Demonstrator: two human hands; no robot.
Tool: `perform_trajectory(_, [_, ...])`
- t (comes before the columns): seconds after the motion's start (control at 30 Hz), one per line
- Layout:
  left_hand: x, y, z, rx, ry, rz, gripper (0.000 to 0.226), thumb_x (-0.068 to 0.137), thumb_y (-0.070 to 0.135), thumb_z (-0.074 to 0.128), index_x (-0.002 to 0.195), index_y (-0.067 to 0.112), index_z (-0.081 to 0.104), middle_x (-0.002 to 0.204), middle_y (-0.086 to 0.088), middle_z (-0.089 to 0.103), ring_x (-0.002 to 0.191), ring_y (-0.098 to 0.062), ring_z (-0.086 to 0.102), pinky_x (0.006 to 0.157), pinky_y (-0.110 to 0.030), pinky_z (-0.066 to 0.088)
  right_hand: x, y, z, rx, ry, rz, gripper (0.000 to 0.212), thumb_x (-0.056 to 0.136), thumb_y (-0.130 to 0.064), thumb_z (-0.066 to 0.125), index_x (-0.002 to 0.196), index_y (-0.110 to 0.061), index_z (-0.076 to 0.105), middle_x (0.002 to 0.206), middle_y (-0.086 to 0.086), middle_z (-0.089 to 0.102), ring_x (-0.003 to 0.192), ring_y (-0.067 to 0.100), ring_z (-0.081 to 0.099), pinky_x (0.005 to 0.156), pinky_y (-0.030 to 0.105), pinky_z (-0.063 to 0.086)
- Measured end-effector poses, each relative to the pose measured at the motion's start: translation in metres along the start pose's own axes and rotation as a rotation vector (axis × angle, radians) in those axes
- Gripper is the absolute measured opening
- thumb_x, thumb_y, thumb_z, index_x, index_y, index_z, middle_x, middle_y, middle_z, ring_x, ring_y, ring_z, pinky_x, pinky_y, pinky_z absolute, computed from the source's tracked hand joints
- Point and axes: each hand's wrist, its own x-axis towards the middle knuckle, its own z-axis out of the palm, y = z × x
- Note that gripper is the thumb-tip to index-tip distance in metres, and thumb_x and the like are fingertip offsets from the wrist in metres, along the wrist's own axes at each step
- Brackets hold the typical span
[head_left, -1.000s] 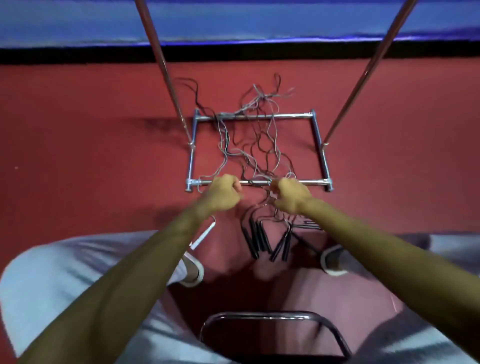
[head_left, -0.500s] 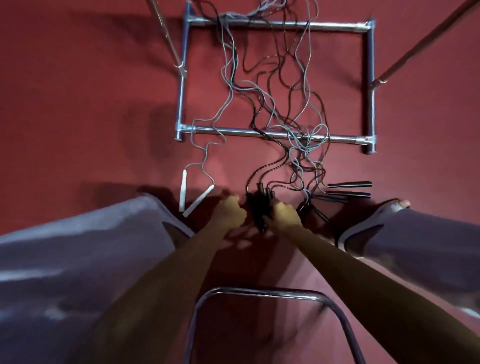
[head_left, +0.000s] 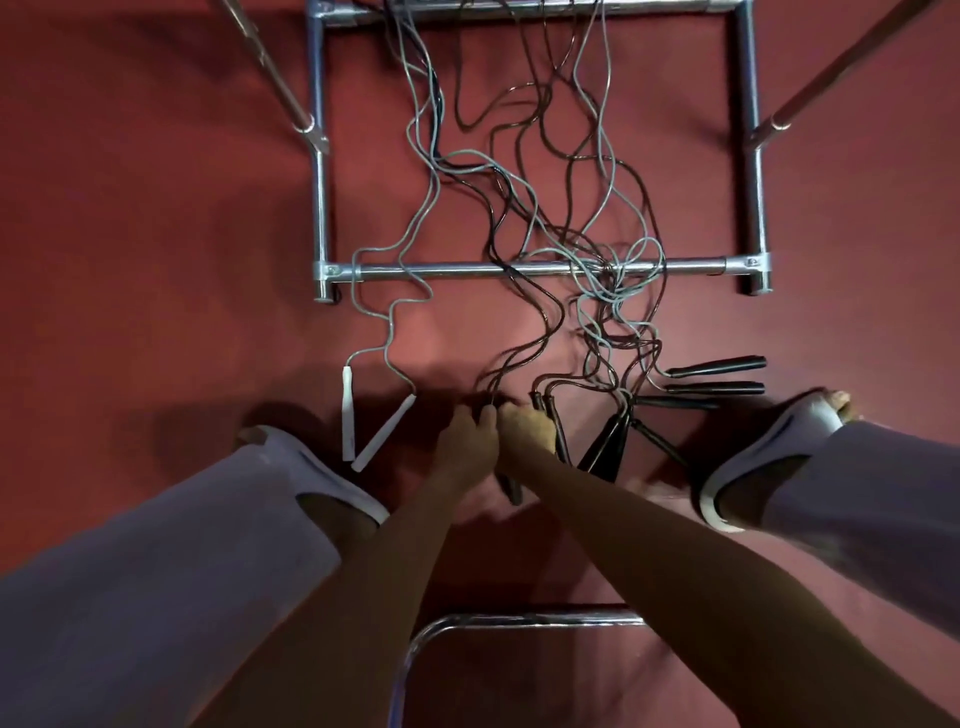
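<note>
Several skipping ropes (head_left: 608, 280) lie tangled across a metal rack base (head_left: 441, 270) on the red floor. Their grey and black cords run down to handles near my feet. My left hand (head_left: 465, 441) and my right hand (head_left: 527, 428) are side by side at the floor. Both are curled round a pair of black handles (head_left: 511, 488), whose ends stick out below my wrists. Two dark cords (head_left: 498, 374) lead up from my fingers into the tangle. The grip itself is mostly hidden by the backs of my hands.
Two white handles (head_left: 348, 415) lie left of my hands. More black handles (head_left: 717, 366) lie to the right, some (head_left: 602, 447) close to my right wrist. My slippered feet (head_left: 322, 478) (head_left: 753, 462) flank the handles. A chrome chair frame (head_left: 519, 621) sits below my arms.
My hands dropped from the rack's front bar to the floor and closed on the black handles. My view tilted down and moved closer to the floor.
</note>
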Motion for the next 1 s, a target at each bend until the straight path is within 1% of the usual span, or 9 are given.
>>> perform_trajectory(0.17, [-0.008,0.023,0.003,-0.31,-0.05,-0.122,0.047,0.088,0.047,0.075,0.099,0.001,0.077,0.093,-0.011,0.075,0.087,-0.025,0.07,0.08,-0.03,0.05,-0.027,0.0,-0.014,0.082,-0.022,-0.095,0.04,0.101,-0.028,0.049,0.134,-0.007,0.057,0.126,0.009,0.065,0.123,0.027,0.061,0.103,0.037,0.048])
perform_trajectory(0.27, [-0.032,0.047,-0.007,-0.344,-0.003,-0.008,0.019,0.09,0.024,0.075,0.078,0.011,0.074,0.078,-0.006,0.072,0.072,-0.02,0.066,0.076,-0.033,0.053,-0.064,0.012,-0.047,0.184,-0.005,-0.181,0.048,0.087,-0.034,0.065,0.124,-0.004,0.062,0.112,0.014,0.071,0.107,0.033,0.069,0.09,0.039,0.054])
perform_trajectory(0.4, [-0.079,0.093,-0.031,-0.372,-0.112,0.032,0.029,0.093,0.001,0.063,0.065,0.011,0.062,0.051,0.001,0.063,0.054,-0.016,0.057,0.053,-0.023,0.047,-0.131,0.021,-0.115,0.165,-0.023,-0.307,0.044,0.08,-0.048,0.073,0.099,-0.009,0.065,0.091,0.01,0.071,0.082,0.029,0.069,0.074,0.035,0.058])
perform_trajectory(0.5, [-0.128,0.134,-0.047,-0.264,-0.119,0.191,0.036,0.097,-0.001,0.053,0.063,0.013,0.059,0.045,0.005,0.05,0.05,-0.015,0.041,0.046,-0.02,0.035,-0.17,0.038,-0.187,0.06,-0.344,-0.274,0.055,0.076,-0.061,0.079,0.078,-0.009,0.062,0.07,0.001,0.07,0.057,0.018,0.063,0.061,0.027,0.053])
perform_trajectory(0.57, [-0.166,0.157,-0.064,-0.21,-0.112,0.292,0.036,0.097,0.003,0.05,0.063,0.011,0.058,0.036,0.008,0.041,0.045,-0.017,0.034,0.046,-0.022,0.036,-0.19,0.053,-0.236,-0.102,-0.512,-0.18,0.061,0.071,-0.062,0.084,0.086,-0.005,0.069,0.084,0.009,0.076,0.057,0.022,0.068,0.062,0.03,0.057])
perform_trajectory(0.67, [-0.231,0.173,-0.094,-0.024,-0.273,0.429,0.032,0.087,0.01,0.061,0.057,0.013,0.05,0.036,0.004,0.032,0.033,-0.015,0.027,0.047,-0.025,0.032,-0.212,0.077,-0.275,-0.345,-0.175,-0.125,0.095,0.065,-0.058,0.09,0.136,-0.007,0.051,0.126,0.013,0.065,0.091,0.029,0.07,0.081,0.039,0.059])
perform_trajectory(0.77, [-0.284,0.18,-0.124,0.3,-0.452,0.701,0.042,0.075,0.008,0.074,0.044,0.019,0.048,0.04,0.002,0.036,0.036,-0.014,0.032,0.046,-0.024,0.031,-0.22,0.097,-0.275,-0.117,0.296,-0.366,0.14,0.058,-0.053,0.093,0.161,-0.028,0.003,0.163,0.015,0.019,0.142,0.036,0.041,0.108,0.045,0.046])
perform_trajectory(0.9, [-0.315,0.185,-0.154,0.377,-0.711,0.904,0.062,0.081,-0.003,0.073,0.047,0.027,0.03,0.048,0.01,0.026,0.044,-0.01,0.025,0.05,-0.035,0.033,-0.213,0.083,-0.274,0.023,0.545,-0.728,0.071,0.074,-0.061,0.052,0.141,-0.036,0.055,0.165,0.006,0.026,0.136,0.03,0.039,0.101,0.047,0.045])
perform_trajectory(1.0, [-0.303,0.187,-0.169,0.29,-0.625,0.979,0.06,0.077,0.001,0.073,0.048,0.029,0.028,0.05,0.008,0.024,0.047,-0.013,0.022,0.051,-0.035,0.027,-0.2,0.065,-0.272,0.117,0.462,-0.742,0.049,0.081,-0.05,0.033,0.092,-0.024,0.073,0.121,0.0,0.068,0.109,0.023,0.055,0.094,0.044,0.046])
